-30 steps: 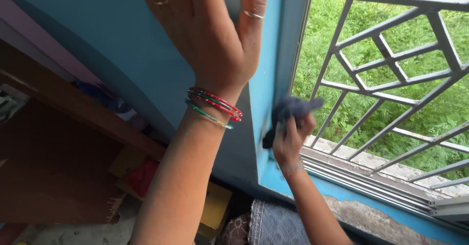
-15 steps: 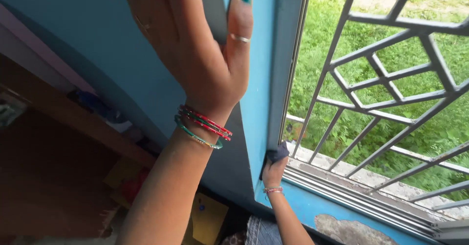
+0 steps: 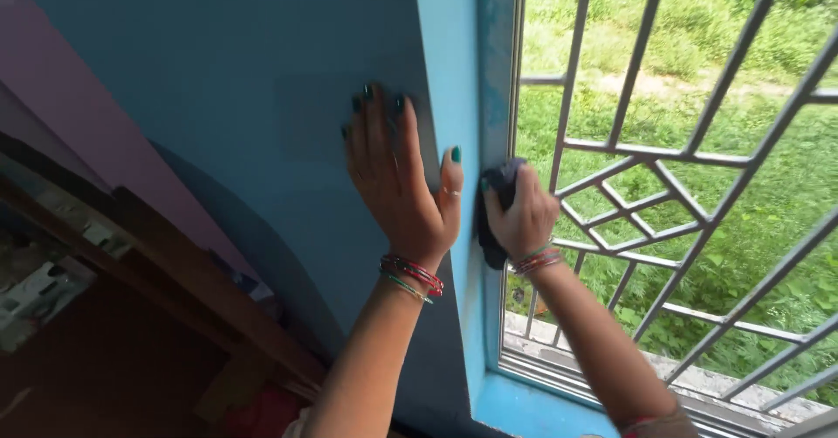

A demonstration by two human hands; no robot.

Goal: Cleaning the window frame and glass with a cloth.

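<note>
Here the left hand (image 3: pixel 397 180) lay flat and open on the wall (image 3: pixel 262 80); the right hand (image 3: pixel 522 215) gripped a cloth (image 3: pixel 499 185), wiping the frame (image 3: pixel 491 71); next likely needed steady upward pressure.

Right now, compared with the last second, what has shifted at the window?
The right hand ran the dark cloth down the blue window frame to the sill, then back up to mid-height. The left hand stayed flat on the blue wall; the cloth stayed gripped.
</note>
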